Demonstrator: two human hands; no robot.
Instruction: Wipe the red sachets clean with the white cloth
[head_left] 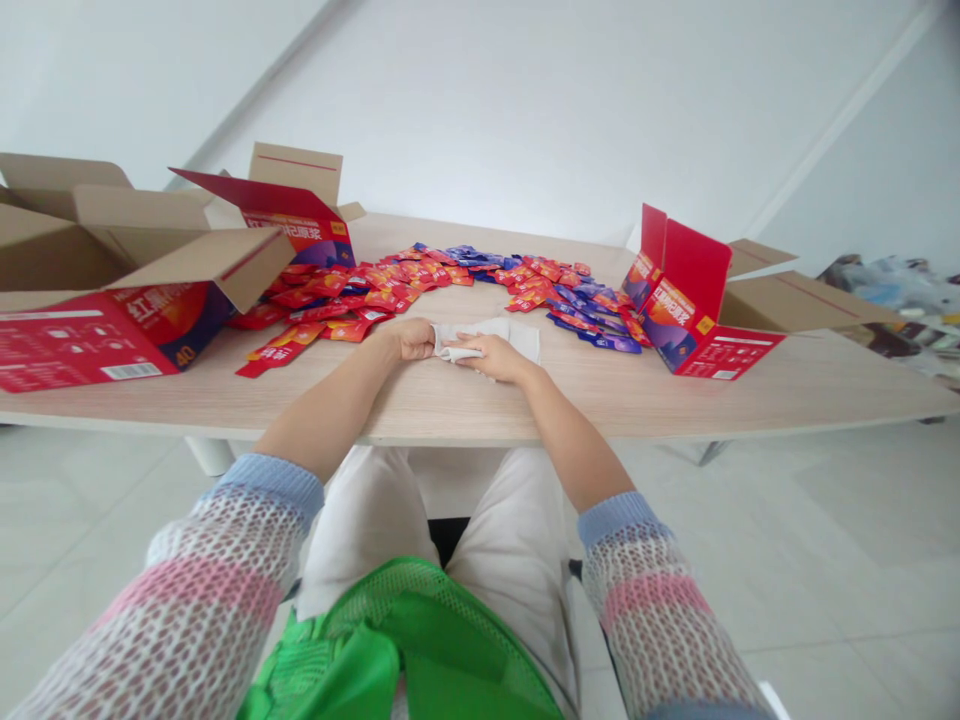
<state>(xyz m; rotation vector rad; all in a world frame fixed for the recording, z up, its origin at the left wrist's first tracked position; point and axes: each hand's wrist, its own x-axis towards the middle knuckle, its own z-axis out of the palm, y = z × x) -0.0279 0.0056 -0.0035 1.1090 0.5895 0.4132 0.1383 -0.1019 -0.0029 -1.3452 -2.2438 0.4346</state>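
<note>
A white cloth (525, 340) lies partly folded on the table in front of me. My left hand (414, 340) is closed on its left end, with the fingers curled in. My right hand (491, 357) grips a fold near the middle of the cloth, its thumb and fingers over the fabric. Behind the hands, red-orange sachets (379, 290) and blue-purple sachets (596, 318) form a curved heap on the tabletop. The closest sachet to my left arm is a red one (281, 350) at the heap's front left.
Open red cardboard boxes (82, 340) stand at the left, with another red box (300, 235) behind. A tilted open red box (694, 320) is at the right. The pale wooden table (465, 425) has its front edge near my lap. Bagged items (892, 290) lie beyond it at far right.
</note>
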